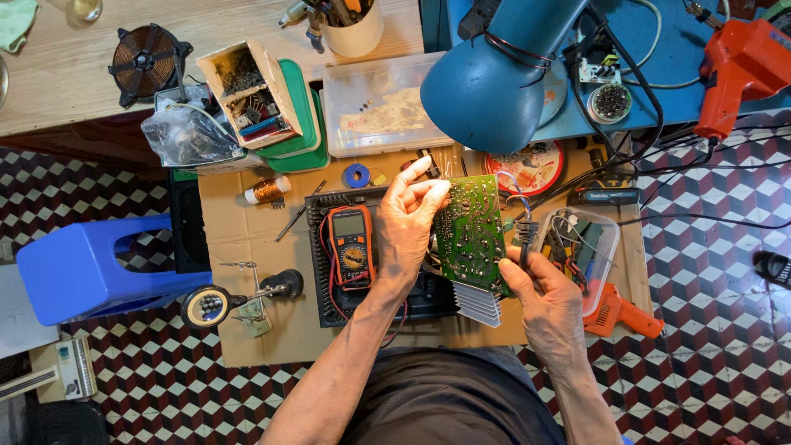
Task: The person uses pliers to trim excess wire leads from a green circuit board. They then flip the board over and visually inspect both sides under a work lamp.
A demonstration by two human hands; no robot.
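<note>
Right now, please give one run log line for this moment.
left hand: holds circuit board top edge | right hand: holds board's lower edge | multimeter: beside

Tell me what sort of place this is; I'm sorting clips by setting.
Likely an electronics repair bench: both hands hold a green circuit board, beside an orange multimeter and a blue desk lamp.
</note>
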